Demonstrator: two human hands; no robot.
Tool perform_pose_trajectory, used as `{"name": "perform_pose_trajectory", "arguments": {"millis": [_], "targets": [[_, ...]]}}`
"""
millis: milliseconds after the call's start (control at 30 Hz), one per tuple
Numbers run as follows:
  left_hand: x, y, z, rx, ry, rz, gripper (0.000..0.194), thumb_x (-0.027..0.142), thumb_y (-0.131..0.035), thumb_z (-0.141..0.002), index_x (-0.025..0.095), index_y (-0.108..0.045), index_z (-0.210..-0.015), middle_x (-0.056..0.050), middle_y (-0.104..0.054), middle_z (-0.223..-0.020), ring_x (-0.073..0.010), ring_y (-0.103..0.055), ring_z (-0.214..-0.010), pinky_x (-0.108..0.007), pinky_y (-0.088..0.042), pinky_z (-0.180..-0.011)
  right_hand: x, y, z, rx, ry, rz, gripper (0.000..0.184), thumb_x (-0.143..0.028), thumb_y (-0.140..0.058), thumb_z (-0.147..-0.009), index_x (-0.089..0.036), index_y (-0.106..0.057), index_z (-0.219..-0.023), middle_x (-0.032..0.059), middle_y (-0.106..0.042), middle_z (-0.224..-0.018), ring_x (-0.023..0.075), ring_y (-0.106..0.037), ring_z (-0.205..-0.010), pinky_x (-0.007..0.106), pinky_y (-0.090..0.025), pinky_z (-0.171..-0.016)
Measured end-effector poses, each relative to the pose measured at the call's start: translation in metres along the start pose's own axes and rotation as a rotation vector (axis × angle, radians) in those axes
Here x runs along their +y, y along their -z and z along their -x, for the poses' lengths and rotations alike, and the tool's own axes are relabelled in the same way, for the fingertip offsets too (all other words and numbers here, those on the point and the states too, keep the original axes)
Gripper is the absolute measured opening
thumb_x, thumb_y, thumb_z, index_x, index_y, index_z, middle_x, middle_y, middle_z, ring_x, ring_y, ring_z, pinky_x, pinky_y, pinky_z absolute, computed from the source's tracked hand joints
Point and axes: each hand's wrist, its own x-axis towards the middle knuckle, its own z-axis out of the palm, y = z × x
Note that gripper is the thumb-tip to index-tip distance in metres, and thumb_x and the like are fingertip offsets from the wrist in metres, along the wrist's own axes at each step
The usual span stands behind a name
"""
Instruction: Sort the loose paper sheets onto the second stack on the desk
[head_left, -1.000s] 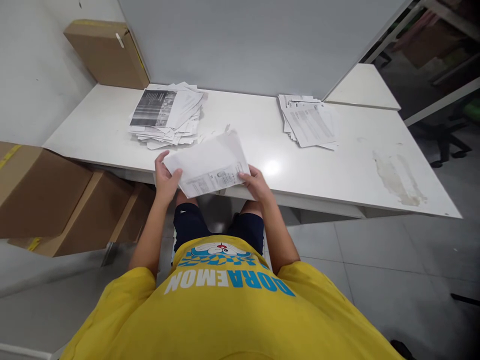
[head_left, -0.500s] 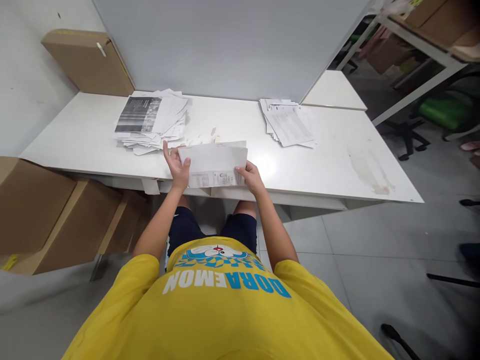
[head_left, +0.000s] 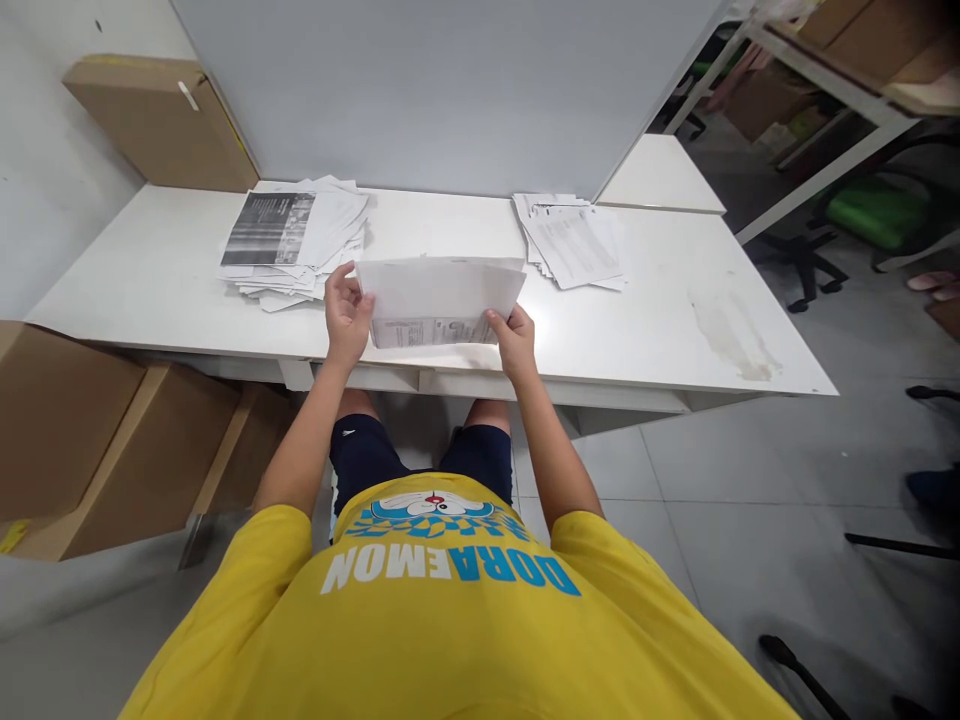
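I hold a folded white printed sheet [head_left: 439, 300] above the front edge of the white table [head_left: 660, 330]. My left hand [head_left: 346, 318] pinches its left edge, fingers closed on the paper. At the lower right corner my right hand [head_left: 514, 340] grips the same sheet. The sheet's fold runs along the top, and small print shows on its lower part. A messy pile of papers [head_left: 292, 240] lies on the table just beyond my left hand. A second, neater stack of papers [head_left: 574, 240] lies to the back right.
A grey partition [head_left: 450, 90] backs the table. Cardboard boxes stand at the left on the floor [head_left: 90, 430] and one leans in the back left corner [head_left: 157, 120]. A stain [head_left: 731, 335] marks the table's right end. Shelving and a green chair [head_left: 870, 210] are at the right.
The sheet has turned from tilted to level and risen slightly. Both hands kept their hold. The view shifted, so the table sits a little further left.
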Motion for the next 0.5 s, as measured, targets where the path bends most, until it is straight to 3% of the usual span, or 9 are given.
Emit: {"name": "perform_pose_trajectory", "arguments": {"millis": [100,233,500], "targets": [[-0.003,-0.002,0.002,-0.038,-0.030,-0.029,0.071,0.046,-0.088,-0.065,0.026,-0.057,-0.125,-0.005,-0.061,-0.095,-0.0221,-0.064,-0.102,-0.030,-0.050,-0.093,0.003,0.000,0.000,-0.007,0.008,-0.017,0.031,-0.050,-0.071,-0.074,-0.024,-0.070,-0.091,0.0008,-0.070,-0.090,0.0218,-0.061,-0.092,0.033,-0.049,-0.086],[-0.013,-0.001,0.011,-0.001,0.014,-0.009,0.076,0.042,-0.089,-0.063,0.026,-0.053,-0.128,-0.003,-0.063,-0.091,-0.0197,-0.065,-0.095,-0.028,-0.049,-0.091,0.015,-0.003,0.004,-0.006,-0.058,-0.095,0.038,-0.051,-0.074,-0.070,-0.023,-0.070,-0.094,0.0022,-0.073,-0.095,0.0230,-0.063,-0.096,0.036,-0.049,-0.089],[-0.018,-0.001,0.009,-0.074,0.166,0.013,0.045,0.026,-0.082,-0.068,0.020,-0.057,-0.106,-0.007,-0.071,-0.097,-0.0224,-0.068,-0.101,-0.027,-0.051,-0.085,0.015,0.002,0.005,0.000,-0.148,0.039,0.027,-0.046,-0.074,-0.069,-0.020,-0.068,-0.077,-0.0022,-0.065,-0.070,0.0170,-0.058,-0.072,0.030,-0.048,-0.070]]}}
